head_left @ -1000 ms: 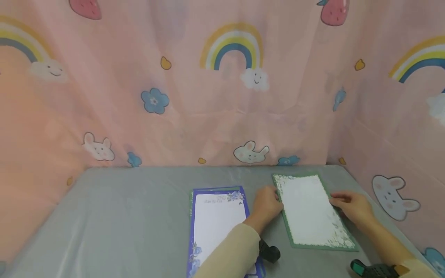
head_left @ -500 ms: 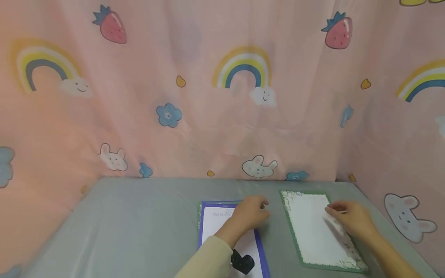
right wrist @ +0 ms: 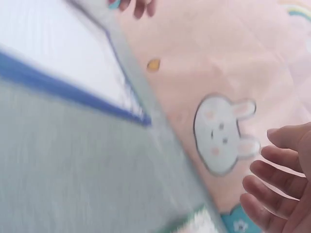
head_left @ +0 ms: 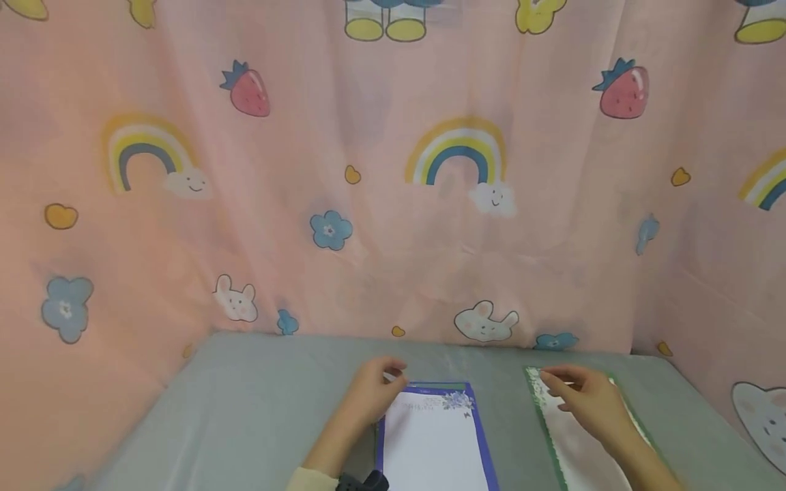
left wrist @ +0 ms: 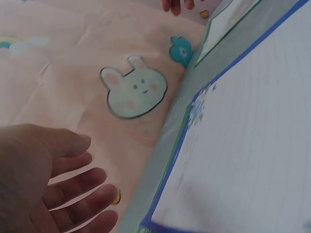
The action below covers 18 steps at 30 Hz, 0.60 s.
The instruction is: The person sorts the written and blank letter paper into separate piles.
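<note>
Blue-bordered sheet (head_left: 432,443) lies beside the fingers of the left hand (head_left: 371,390), green-bordered sheet (head_left: 574,447) beneath the right hand (head_left: 586,401); both relaxed, empty: laying-out looks done, straightening perhaps left.

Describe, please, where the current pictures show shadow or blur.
Head view: soft shadow on the blue-bordered sheet near the left hand; left wrist view: dimmer, with faint shadow low on that sheet; right wrist view: brighter, but that sheet blurred.

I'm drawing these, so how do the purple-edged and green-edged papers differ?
The purple-edged paper has bluish flowers top right; the green-edged paper has whitish flowers top left. In the head view, the right hand hides part of the green-edged paper but not the purple-edged paper. Both have white middles.
</note>
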Each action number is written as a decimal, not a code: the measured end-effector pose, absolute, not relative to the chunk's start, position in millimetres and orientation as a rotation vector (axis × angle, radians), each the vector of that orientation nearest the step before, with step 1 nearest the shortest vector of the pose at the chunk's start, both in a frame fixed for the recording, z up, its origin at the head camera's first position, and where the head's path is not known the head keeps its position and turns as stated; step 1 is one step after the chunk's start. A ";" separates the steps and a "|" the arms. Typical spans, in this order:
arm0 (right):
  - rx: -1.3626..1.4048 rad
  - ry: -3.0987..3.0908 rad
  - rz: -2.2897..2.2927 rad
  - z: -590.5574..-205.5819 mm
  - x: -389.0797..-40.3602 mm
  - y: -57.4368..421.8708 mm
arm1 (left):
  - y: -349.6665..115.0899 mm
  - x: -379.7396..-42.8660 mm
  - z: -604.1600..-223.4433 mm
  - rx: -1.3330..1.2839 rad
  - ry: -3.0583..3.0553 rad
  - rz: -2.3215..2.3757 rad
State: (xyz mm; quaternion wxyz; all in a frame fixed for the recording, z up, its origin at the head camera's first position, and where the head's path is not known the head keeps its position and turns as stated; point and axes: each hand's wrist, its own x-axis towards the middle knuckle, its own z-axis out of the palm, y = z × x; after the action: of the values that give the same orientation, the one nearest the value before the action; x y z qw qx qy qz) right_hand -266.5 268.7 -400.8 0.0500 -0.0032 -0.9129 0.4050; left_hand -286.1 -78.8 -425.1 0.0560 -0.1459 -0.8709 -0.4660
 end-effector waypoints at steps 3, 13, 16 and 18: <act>-0.008 -2.723 1.316 -394.4 -267.0 246.4 | -93.6 -281.8 -430.4 -0.433 -2.619 -1.440; 0.000 -2.558 1.547 -385.1 -268.8 188.4 | -129.0 -279.8 -449.9 -0.312 -2.561 -1.561; -0.028 -2.515 1.563 -394.5 -268.5 181.6 | -132.3 -283.5 -459.7 -0.317 -2.563 -1.577; -0.035 -2.478 1.579 -404.6 -270.1 178.9 | -132.7 -287.1 -467.1 -0.322 -2.561 -1.586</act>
State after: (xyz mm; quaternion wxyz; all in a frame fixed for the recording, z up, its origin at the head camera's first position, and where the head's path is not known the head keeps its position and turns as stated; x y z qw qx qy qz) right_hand -270.1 178.9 -404.6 0.1012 -0.0117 -0.8389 0.5346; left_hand -287.1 -132.7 -467.1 0.0560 -0.1062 -0.8439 -0.5228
